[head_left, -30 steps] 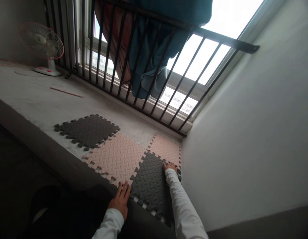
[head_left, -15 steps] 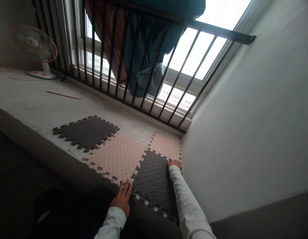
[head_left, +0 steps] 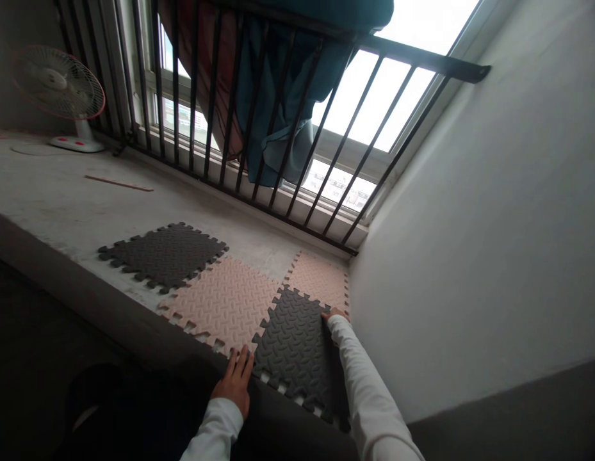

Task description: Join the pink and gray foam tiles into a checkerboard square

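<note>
My left hand (head_left: 236, 379) lies with its fingers spread at the near corner of a dark grey textured foam floor tile (head_left: 292, 353), touching the tile's left edge. My right hand (head_left: 334, 314) rests flat on that tile's far edge, beside a pink foam tile (head_left: 319, 280). Another pink tile (head_left: 220, 304) interlocks at the dark tile's left side. A second dark tile (head_left: 163, 256) lies farther left. White sleeves cover both my forearms.
A white wall (head_left: 455, 224) rises right of the tiles. A concrete ledge (head_left: 76, 192) holds a white desk fan (head_left: 57, 83) and a thin wooden strip (head_left: 118, 184). Black metal window bars (head_left: 297, 121) stand before a hanging blue cloth (head_left: 282, 89).
My head view has drifted, shifting the scene slightly left. Both hands stay on the same dark tile, with little visible movement.
</note>
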The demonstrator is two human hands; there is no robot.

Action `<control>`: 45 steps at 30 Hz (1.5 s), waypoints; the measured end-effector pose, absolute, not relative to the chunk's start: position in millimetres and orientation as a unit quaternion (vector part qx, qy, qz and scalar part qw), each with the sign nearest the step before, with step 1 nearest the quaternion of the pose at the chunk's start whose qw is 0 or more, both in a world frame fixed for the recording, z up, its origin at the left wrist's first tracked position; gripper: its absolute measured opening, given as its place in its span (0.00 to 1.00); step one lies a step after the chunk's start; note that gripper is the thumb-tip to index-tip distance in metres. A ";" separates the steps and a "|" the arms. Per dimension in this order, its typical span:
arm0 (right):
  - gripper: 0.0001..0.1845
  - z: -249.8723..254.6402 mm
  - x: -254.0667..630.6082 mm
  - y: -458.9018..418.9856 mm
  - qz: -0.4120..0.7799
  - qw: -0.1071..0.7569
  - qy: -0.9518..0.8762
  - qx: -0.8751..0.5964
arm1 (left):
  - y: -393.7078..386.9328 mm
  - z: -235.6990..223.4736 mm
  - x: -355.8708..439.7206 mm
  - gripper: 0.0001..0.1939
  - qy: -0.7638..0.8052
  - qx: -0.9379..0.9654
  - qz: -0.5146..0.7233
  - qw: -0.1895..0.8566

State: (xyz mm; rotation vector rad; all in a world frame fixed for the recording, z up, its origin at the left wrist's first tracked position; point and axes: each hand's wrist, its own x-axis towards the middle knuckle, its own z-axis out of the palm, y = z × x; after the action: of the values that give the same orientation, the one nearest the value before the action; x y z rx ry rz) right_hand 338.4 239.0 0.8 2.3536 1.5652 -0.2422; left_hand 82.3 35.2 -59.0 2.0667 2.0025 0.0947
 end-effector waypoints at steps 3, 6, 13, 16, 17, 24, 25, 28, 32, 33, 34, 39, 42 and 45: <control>0.33 -2.0 333.8 234.9 -0.067 0.152 0.552 0.817 | 35.5 -54.2 83.1 0.39 0.691 0.709 0.020 0.143; 0.35 -4.3 337.7 234.5 -0.065 0.156 0.565 0.808 | 35.8 -52.0 83.7 0.40 0.691 0.705 0.020 0.157; 0.32 1.6 351.6 245.5 -0.097 0.149 0.605 0.776 | 36.2 -50.7 85.3 0.40 0.696 0.702 0.016 0.151; 0.25 1.4 338.8 239.1 -0.073 0.125 0.626 0.766 | 36.8 -47.5 85.4 0.41 0.697 0.699 0.011 0.159; 0.23 0.7 332.7 235.3 -0.066 0.113 0.637 0.760 | 36.9 -45.9 85.4 0.41 0.697 0.698 0.008 0.164; 0.25 -4.6 299.4 206.0 -0.072 -0.083 0.629 0.769 | 38.9 -31.7 77.4 0.37 0.692 0.694 0.035 0.193; 0.27 -5.0 297.4 202.5 -0.088 -0.123 0.616 0.773 | 40.7 -28.8 73.3 0.34 0.692 0.693 0.045 0.197; 0.29 -4.6 293.1 193.3 -0.104 -0.186 0.598 0.772 | 50.9 -17.0 52.9 0.28 0.697 0.685 0.076 0.195; 0.27 -2.6 287.8 186.1 -0.074 -0.149 0.599 0.783 | 75.6 1.5 6.8 0.26 0.726 0.666 0.075 0.154; 0.26 -2.8 286.7 185.3 -0.073 -0.132 0.600 0.785 | 82.8 5.3 -7.0 0.26 0.737 0.657 0.071 0.142; 0.25 -3.6 285.9 184.9 -0.077 -0.114 0.603 0.786 | 90.1 8.3 -21.2 0.25 0.749 0.647 0.068 0.129; 0.20 -13.3 284.2 186.1 -0.095 -0.031 0.617 0.781 | 122.4 12.1 -86.0 0.24 0.811 0.580 0.031 0.066; 0.19 -16.8 282.7 188.5 -0.102 -0.006 0.624 0.775 | 136.9 8.0 -114.9 0.21 0.836 0.547 0.012 0.034; 0.19 -16.9 280.2 190.8 -0.107 0.026 0.620 0.777 | 149.5 2.7 -136.2 0.18 0.849 0.527 -0.023 0.042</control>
State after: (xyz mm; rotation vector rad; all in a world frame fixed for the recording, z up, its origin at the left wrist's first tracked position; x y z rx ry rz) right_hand 280.2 190.8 -16.9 2.4021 1.9152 -0.3301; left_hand -136.2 149.5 2.7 1.6123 2.5964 -0.0700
